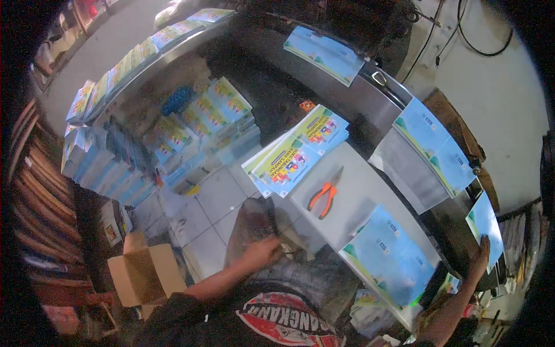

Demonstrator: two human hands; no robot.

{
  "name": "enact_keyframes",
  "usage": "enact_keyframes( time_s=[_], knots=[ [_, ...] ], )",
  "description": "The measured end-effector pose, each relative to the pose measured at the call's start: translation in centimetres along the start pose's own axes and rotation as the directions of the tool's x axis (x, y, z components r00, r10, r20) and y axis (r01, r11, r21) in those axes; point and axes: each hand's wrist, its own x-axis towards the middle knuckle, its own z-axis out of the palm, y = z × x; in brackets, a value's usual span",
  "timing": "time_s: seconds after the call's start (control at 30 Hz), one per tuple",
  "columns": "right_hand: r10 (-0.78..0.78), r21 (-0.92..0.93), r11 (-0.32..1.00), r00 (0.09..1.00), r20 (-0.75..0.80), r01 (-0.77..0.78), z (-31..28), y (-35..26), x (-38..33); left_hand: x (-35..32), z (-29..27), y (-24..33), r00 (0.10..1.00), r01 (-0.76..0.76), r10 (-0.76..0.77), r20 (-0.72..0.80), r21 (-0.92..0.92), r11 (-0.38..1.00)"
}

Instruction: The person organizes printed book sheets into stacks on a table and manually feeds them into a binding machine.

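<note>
My right hand (483,254) reaches out to the far right, with its fingers at the edge of a light-blue printed sheet (484,222) that it grips. Over my leg, my left hand (263,254) is closed; whatever it may hold is hidden. Ahead of me on a white tabletop (352,168) lie orange-handled pliers (326,195). A stack of colourful printed booklets (300,150) sits at the table's far end, beyond the pliers. Nearer to my right arm, light-blue printed sheets (390,254) lie with their blue side up.
Tall piles of booklets (199,124) stand on the tiled floor at left. More booklets line a ledge (173,49) behind them. An open cardboard box (147,272) sits by my left arm. Light-blue sheets (436,147) rest along a dark metal machine (384,115) at right.
</note>
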Motion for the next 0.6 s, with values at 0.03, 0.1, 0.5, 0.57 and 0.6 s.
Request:
enact_keyframes(
  time_s=[0.03, 0.1, 0.5, 0.57, 0.6],
  knots=[
    [0.018, -0.028, 0.999, 1.000, 0.017, -0.017, -0.5, 0.4, -0.3, 0.4, 0.0, 0.1, 0.990, 0.062, -0.063, 0.122, 0.011, 0.998],
    [0.053, -0.056, 0.997, 0.998, 0.035, -0.051, -1.4, 0.7, -0.7, 0.8, 0.1, 0.1, 0.962, 0.120, -0.123, 0.242, 0.025, 0.992],
    [0.083, 0.149, 0.975, 0.887, 0.454, -0.167, -3.0, -27.0, -5.6, 1.1, 0.6, -0.7, 0.975, 0.089, -0.094, 0.204, 0.032, 0.995],
    [-0.128, 0.083, 0.992, 0.837, 0.532, 0.099, -2.1, -31.2, -9.1, 1.5, 0.8, -0.6, 0.974, 0.099, -0.108, 0.201, 0.052, 0.994],
    [-0.220, 0.102, 0.975, 0.827, 0.517, 0.196, -1.4, -32.1, -10.7, 1.6, 0.7, -0.4, 0.973, 0.094, -0.102, 0.207, 0.051, 0.994]
  ],
)
